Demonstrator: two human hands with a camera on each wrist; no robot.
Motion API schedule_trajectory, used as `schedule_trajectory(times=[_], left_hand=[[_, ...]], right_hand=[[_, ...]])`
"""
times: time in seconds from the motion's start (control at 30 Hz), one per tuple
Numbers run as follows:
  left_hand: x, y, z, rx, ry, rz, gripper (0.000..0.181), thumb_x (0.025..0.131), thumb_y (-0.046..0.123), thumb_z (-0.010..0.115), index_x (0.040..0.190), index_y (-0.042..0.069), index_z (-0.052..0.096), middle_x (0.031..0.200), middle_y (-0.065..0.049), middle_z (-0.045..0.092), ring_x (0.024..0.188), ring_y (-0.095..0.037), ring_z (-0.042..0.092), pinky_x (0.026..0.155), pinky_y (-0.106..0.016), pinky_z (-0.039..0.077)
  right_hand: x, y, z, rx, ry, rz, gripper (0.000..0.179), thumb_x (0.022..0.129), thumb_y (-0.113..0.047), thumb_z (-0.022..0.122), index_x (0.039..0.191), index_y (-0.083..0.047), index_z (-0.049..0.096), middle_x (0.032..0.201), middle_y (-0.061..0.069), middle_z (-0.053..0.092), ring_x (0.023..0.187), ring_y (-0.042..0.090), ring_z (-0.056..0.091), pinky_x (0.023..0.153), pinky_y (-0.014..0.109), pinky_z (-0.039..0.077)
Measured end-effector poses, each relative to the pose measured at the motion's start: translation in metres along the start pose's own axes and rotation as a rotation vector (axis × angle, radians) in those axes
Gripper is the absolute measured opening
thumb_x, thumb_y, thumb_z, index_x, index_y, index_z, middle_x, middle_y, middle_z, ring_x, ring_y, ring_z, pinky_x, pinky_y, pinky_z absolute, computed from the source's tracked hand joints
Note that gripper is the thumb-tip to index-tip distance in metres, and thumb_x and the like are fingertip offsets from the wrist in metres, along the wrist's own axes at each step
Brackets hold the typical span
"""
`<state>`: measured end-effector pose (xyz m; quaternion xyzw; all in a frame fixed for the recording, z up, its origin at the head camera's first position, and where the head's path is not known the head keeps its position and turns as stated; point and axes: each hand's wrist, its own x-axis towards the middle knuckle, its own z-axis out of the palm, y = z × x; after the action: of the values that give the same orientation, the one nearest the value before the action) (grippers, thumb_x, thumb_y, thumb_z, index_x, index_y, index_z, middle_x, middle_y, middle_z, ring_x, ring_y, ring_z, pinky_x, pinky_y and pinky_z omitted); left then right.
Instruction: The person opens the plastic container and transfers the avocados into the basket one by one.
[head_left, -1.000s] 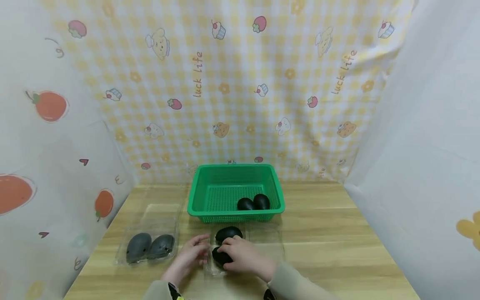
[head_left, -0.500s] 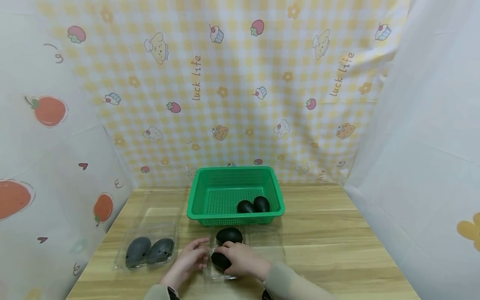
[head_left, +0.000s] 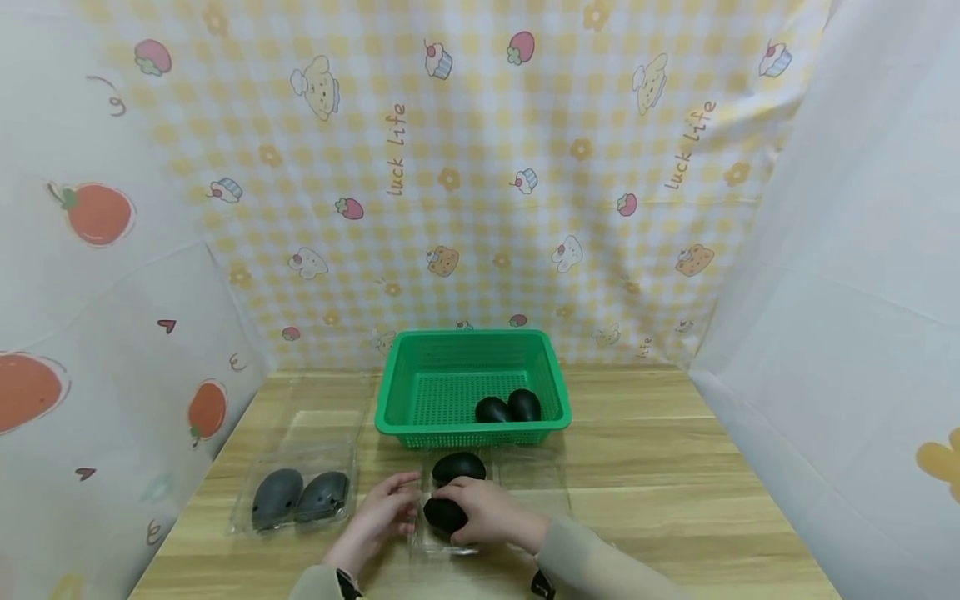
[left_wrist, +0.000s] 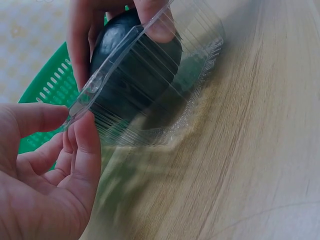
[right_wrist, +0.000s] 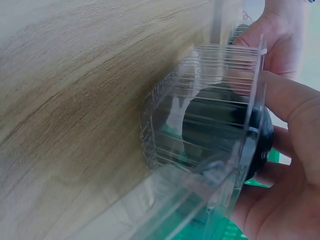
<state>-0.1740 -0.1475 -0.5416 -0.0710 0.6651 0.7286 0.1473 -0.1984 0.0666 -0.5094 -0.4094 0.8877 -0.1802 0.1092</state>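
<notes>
My right hand [head_left: 487,510] grips a dark, egg-shaped avocado [head_left: 444,517] in the near part of a clear plastic clamshell box [head_left: 450,550]. In the right wrist view, the thumb and fingers curl round the avocado [right_wrist: 220,130] from above, at the box's rim. A second avocado [head_left: 459,467] lies behind it in the same box. At the box's left edge, my left hand [head_left: 382,512] pinches the clear rim [left_wrist: 80,107] between thumb and fingers. The box lid [head_left: 531,483] lies opened out to the right, partly behind the right hand.
A green basket [head_left: 472,428] behind the box holds two more avocados [head_left: 508,407]. To the left stands another clear box [head_left: 247,508] with two avocados [head_left: 300,497] inside, its lid folded back. Patterned cloth [head_left: 480,208] hangs behind the wooden table [head_left: 652,467].
The right hand's fingers have drawn back slightly to the right over the near avocado, so more of it shows. The left hand stays at the box's edge.
</notes>
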Motion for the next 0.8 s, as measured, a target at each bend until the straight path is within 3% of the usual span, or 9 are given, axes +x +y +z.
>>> schedule_trajectory(times=[0.8], left_hand=[[0.002, -0.001, -0.002, 0.004, 0.013, 0.001, 0.051, 0.092, 0.008, 0.061, 0.136, -0.009, 0.043, 0.092, -0.005, 0.058, 0.073, -0.015, 0.055, 0.057, -0.028, 0.052]], right_hand=[[-0.007, -0.003, -0.024, 0.034, -0.003, -0.024, 0.065, 0.078, -0.028, 0.079, 0.138, -0.020, 0.054, 0.130, -0.002, 0.055, 0.109, 0.012, 0.057, 0.086, 0.027, 0.048]])
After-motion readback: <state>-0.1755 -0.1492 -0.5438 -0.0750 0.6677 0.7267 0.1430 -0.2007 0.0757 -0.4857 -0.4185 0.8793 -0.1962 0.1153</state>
